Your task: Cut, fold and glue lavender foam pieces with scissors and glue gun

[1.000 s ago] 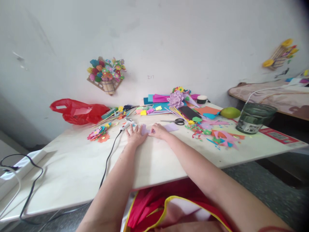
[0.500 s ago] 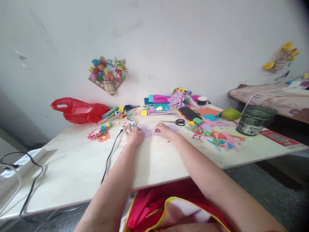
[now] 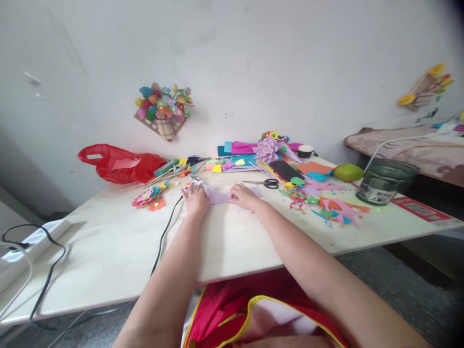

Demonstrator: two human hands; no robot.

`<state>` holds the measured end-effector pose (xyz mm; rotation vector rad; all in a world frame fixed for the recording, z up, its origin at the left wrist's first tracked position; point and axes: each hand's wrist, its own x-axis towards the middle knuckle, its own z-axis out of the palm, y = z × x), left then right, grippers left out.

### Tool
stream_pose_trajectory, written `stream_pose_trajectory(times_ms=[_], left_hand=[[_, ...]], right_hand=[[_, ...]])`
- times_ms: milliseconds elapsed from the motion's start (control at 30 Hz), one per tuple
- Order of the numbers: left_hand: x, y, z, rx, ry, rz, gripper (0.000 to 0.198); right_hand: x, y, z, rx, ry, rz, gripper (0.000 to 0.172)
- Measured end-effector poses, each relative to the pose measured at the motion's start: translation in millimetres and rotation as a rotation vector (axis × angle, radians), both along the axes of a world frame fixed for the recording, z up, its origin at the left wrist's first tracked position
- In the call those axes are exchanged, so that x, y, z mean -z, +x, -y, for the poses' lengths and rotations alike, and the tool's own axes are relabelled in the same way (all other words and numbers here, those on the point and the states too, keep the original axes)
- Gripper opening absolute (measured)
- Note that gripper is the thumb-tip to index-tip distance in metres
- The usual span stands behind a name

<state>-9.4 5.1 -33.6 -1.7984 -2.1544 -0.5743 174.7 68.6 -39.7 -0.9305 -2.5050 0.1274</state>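
A pale purple strip of craft sheet [image 3: 218, 195] lies flat on the table under both hands. My left hand [image 3: 196, 200] rests palm down at the strip's left end, fingers spread. Just beyond those fingers is a white device [image 3: 195, 181] with a black cord, partly covered by the hand. My right hand [image 3: 244, 197] is on the strip's right part, its fingers closed in a pinch against the sheet. What sits between those fingertips is too small to make out. Black-handled scissors [image 3: 270, 183] lie beyond the right hand, not touching it.
Left are stacked foam flowers [image 3: 150, 197] and a red plastic bag [image 3: 123, 164]. Right are coloured scraps [image 3: 339, 205], a dark phone-like slab [image 3: 286, 171], a green fruit [image 3: 348, 172] and a glass jar [image 3: 386, 181]. A purple flower [image 3: 266, 150] stands behind. A black cord [image 3: 167, 229] crosses the table.
My left hand has shifted slightly left along the strip, exposing more of it between the hands. The right hand has moved slightly left, still pinched. The view has tilted a little.
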Motion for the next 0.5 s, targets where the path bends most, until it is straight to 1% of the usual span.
stream_pose_trajectory(times_ms=[133, 200, 267, 300, 367, 433, 500], left_hand=[[-2.2, -2.2, 1.3, -0.058, 0.067, 0.058, 0.012], [-3.5, -1.0, 1.3, -0.084, 0.142, 0.099, 0.016], [-5.3, 1.4, 1.2, -0.060, 0.238, 0.118, 0.022], [-6.2, 2.8, 1.1, -0.014, 0.280, 0.113, 0.023], [-7.5, 6.1, 0.8, 0.142, 0.322, 0.073, 0.022], [-7.8, 10.0, 0.7, 0.318, 0.320, 0.021, 0.019], [-7.6, 14.4, 1.3, 0.449, 0.299, -0.023, 0.018]], right_hand=[[0.5, 3.0, -2.3, 0.023, -0.018, -0.003, 0.007], [0.7, 3.1, -2.9, 0.033, -0.026, -0.008, 0.007], [1.1, 2.2, -3.8, 0.034, -0.026, -0.012, 0.008], [1.6, 1.6, -4.5, 0.033, -0.023, -0.015, 0.009], [2.5, 0.8, -6.6, 0.030, -0.020, -0.018, 0.009], [3.3, 0.8, -9.2, 0.031, -0.021, -0.028, 0.010], [3.3, 1.7, -11.8, 0.032, -0.027, -0.043, 0.010]])
